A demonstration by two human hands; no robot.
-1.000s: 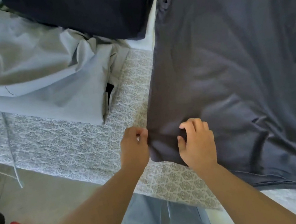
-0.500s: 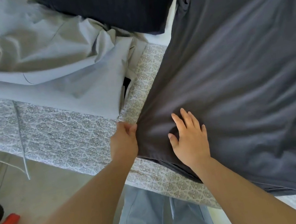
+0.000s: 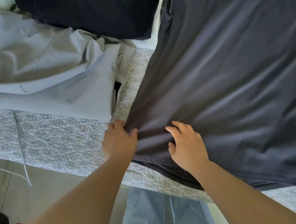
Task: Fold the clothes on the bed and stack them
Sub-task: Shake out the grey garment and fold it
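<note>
Left hand fingers are now pinching the dark shirt corner; right hand fingers, flat earlier, are curling, bunching fabric just beside them. Shirt is lying spread on bed; folding is starting.

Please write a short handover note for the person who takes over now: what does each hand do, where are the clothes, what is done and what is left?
Left hand: pinches the near corner of the dark grey shirt.
Right hand: fingers curled, bunching the shirt's cloth just beside the left hand.
The shirt lies spread, unfolded, over the patterned bed cover.
The light blue garment lies crumpled to the left; a dark navy garment lies behind it.
Done: the shirt is laid out. No stack of folded clothes shows in view.
Left: fold the shirt, then the other pieces, and stack them.
</note>
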